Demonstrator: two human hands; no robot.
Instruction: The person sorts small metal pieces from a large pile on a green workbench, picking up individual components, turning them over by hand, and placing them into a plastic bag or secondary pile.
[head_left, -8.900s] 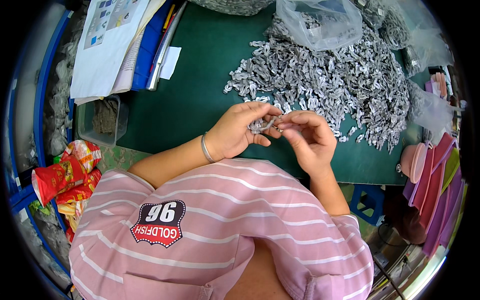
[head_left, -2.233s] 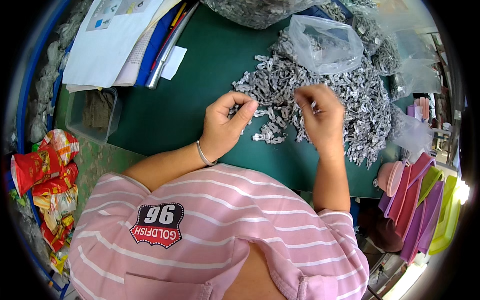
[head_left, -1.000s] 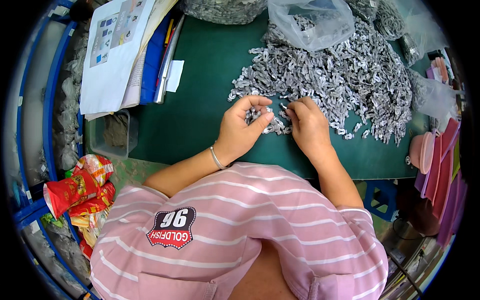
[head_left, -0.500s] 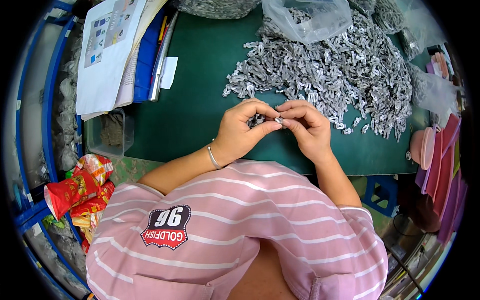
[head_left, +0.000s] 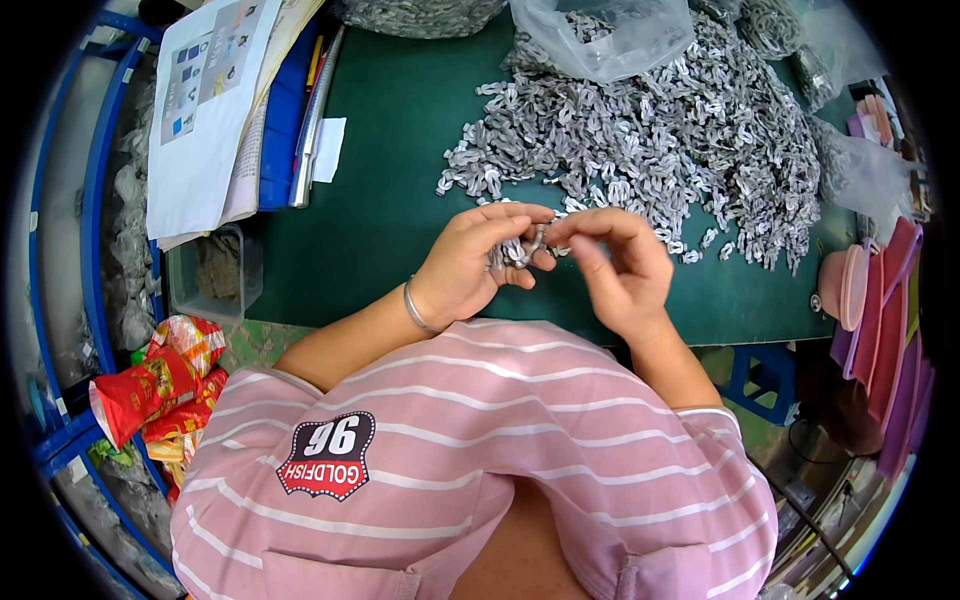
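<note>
My left hand [head_left: 465, 262] is turned partly palm up, its fingers curled round several small grey metal links [head_left: 513, 250]. One of these pieces stands up between its thumb and fingers. Close beside it, my right hand [head_left: 632, 275] has its fingertips at the links, thumb and forefinger a little apart and slightly blurred. I see nothing held in it. Just beyond both hands spreads a large heap of the same silvery looped pieces [head_left: 640, 140] on the green tabletop [head_left: 390, 130].
A clear plastic bag [head_left: 610, 50] lies on the heap. Papers [head_left: 205, 120], a blue tray [head_left: 283, 145] and a clear tub [head_left: 245, 270] are at left, with red packets [head_left: 150, 385] below. At right are a pink container [head_left: 843, 287] and a blue stool [head_left: 765, 380].
My fingertips were pinched together on a small piece. Now my left hand has rolled palm up, showing the links in it, and my right thumb and forefinger have parted.
</note>
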